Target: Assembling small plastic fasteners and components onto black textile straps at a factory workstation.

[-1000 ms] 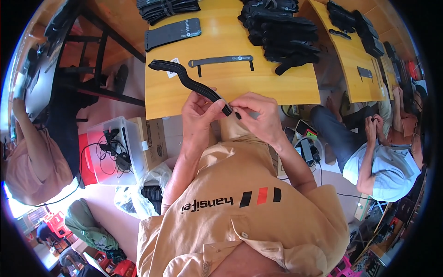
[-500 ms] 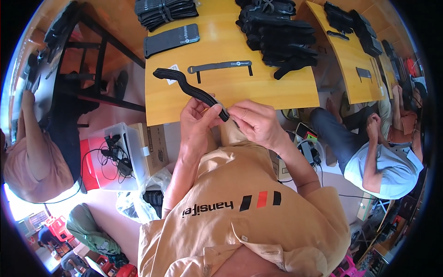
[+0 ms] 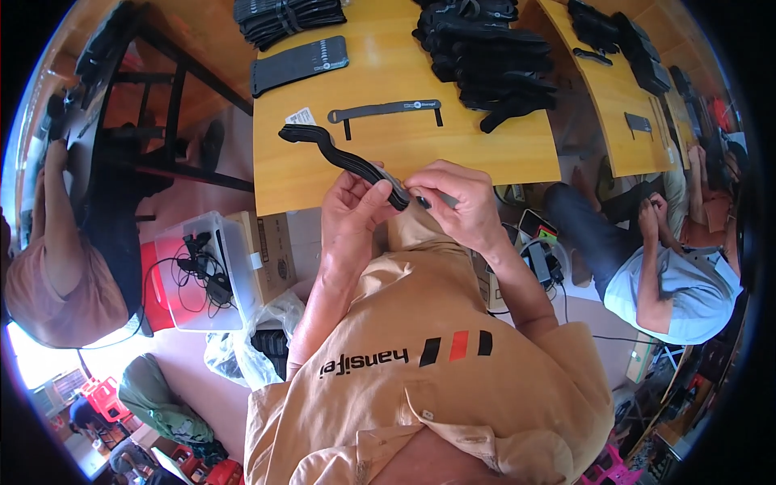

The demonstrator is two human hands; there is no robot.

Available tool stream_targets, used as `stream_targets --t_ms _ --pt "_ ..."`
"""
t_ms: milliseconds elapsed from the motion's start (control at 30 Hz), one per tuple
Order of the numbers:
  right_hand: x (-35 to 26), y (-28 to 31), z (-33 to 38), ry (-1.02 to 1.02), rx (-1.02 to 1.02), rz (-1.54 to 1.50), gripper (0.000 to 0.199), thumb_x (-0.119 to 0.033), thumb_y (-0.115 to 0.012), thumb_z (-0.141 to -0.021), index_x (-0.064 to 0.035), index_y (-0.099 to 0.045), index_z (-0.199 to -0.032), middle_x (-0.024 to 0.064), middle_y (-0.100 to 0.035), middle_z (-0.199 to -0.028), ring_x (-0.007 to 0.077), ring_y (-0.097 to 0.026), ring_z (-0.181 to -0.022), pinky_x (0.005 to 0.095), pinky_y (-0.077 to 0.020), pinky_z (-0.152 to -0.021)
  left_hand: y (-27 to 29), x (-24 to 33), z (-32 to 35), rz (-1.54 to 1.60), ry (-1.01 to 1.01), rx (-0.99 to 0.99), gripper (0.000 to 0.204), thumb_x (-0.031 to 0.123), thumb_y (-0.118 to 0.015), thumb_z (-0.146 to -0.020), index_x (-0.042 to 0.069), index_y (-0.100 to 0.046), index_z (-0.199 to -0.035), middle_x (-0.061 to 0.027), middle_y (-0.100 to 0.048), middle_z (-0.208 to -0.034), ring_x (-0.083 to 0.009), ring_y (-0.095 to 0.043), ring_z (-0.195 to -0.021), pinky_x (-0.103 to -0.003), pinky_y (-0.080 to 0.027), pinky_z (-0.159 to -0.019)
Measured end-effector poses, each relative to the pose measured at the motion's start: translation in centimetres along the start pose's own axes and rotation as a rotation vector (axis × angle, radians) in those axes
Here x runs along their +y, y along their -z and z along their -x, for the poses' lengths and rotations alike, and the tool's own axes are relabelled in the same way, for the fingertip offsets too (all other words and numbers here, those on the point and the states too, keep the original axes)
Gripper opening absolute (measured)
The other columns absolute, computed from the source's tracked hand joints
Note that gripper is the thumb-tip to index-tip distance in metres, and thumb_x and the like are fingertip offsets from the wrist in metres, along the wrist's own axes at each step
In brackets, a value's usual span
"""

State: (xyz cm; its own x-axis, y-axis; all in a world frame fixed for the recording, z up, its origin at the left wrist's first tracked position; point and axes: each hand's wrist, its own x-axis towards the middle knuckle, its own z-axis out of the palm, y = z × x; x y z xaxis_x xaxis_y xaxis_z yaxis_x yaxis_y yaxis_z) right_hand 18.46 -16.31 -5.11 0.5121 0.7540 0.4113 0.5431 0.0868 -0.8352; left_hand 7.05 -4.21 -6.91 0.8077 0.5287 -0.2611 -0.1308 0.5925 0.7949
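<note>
Pinching a black strap bundle point(image 3: 335, 157) over the near edge of the tabletop point(image 3: 493, 158), the left hand point(image 3: 350, 212) steadies it while the right hand point(image 3: 465, 204), fingertips together on something indistinct, seemingly works its end, the next move likely calling for steady hold.

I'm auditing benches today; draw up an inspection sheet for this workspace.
Surface: yellow table, gray looped strap lying on it.
Work items: black strip bundle, held in hand.
Clutter: black pile and banded stack toward table's far side.
Grips: left hand closed on bundle; right hand at its near end, hold unclear.
Cables: black cables tangled in clear bin, left.
Surroundings: person in pink top at left, person in pale-blue shirt at right.
</note>
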Motion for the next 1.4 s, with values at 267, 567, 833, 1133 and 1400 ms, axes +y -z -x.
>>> stream_targets --t_ms 267,567,833,1133,1400 --pt "-0.6 0.0 0.3 0.072 -0.003 0.053 0.020 0.011 -0.065 -0.069 0.0012 -0.065 -0.087 0.0111 -0.064 -0.079 0.0220 -0.063 -0.068 0.0265 -0.0488 -0.059 0.3 0.0 -0.3 0.040 -0.007 0.002 0.027 0.007 -0.064 -0.083 -0.001 -0.054 -0.107 -0.0057 -0.062 -0.090 -0.0122 -0.063 -0.077 -0.023 -0.056 -0.065" --pt "-0.1 -0.4 0.2 0.261 0.028 0.240 0.019 0.010 -0.067 -0.067 0.0009 -0.064 -0.083 0.0107 -0.062 -0.077 0.0241 -0.062 -0.065 0.0292 -0.0487 -0.055 0.2 -0.2 -0.4 -0.034 -0.059 0.019 0.027 0.004 -0.059 -0.086 -0.003 -0.051 -0.111 -0.0071 -0.062 -0.089 -0.0124 -0.063 -0.077 -0.026 -0.057 -0.069" --pt "-0.3 -1.5 0.9 0.273 0.086 0.397 0.025 0.008 -0.062 -0.069 -0.0010 -0.058 -0.092 0.0094 -0.056 -0.079 0.0260 -0.059 -0.065 0.0327 -0.0491 -0.054 0.1 -0.5 -0.4 -0.070 -0.113 0.037 0.028 0.006 -0.062 -0.085 -0.002 -0.053 -0.110 -0.0059 -0.061 -0.092 -0.0116 -0.062 -0.079 -0.025 -0.056 -0.068" --pt "0.3 -1.3 0.5 0.045 0.011 0.058 0.022 0.012 -0.060 -0.070 0.0017 -0.058 -0.089 0.0122 -0.059 -0.080 0.0254 -0.061 -0.063 0.0298 -0.0488 -0.054 0.5 -0.3 -0.3 -0.026 -0.079 0.009 0.028 0.005 -0.060 -0.086 -0.003 -0.051 -0.111 -0.0063 -0.061 -0.091 -0.0124 -0.063 -0.080 -0.027 -0.057 -0.070" --pt "-0.8 -1.7 0.5 0.247 0.075 0.360 0.021 0.012 -0.061 -0.069 0.0017 -0.059 -0.088 0.0122 -0.060 -0.080 0.0248 -0.061 -0.062 0.0281 -0.0496 -0.054 0.3 -0.2 -0.3 -0.066 -0.091 0.037 0.030 0.005 -0.061 -0.085 -0.002 -0.051 -0.112 -0.0060 -0.061 -0.092 -0.0120 -0.062 -0.080 -0.026 -0.056 -0.069"
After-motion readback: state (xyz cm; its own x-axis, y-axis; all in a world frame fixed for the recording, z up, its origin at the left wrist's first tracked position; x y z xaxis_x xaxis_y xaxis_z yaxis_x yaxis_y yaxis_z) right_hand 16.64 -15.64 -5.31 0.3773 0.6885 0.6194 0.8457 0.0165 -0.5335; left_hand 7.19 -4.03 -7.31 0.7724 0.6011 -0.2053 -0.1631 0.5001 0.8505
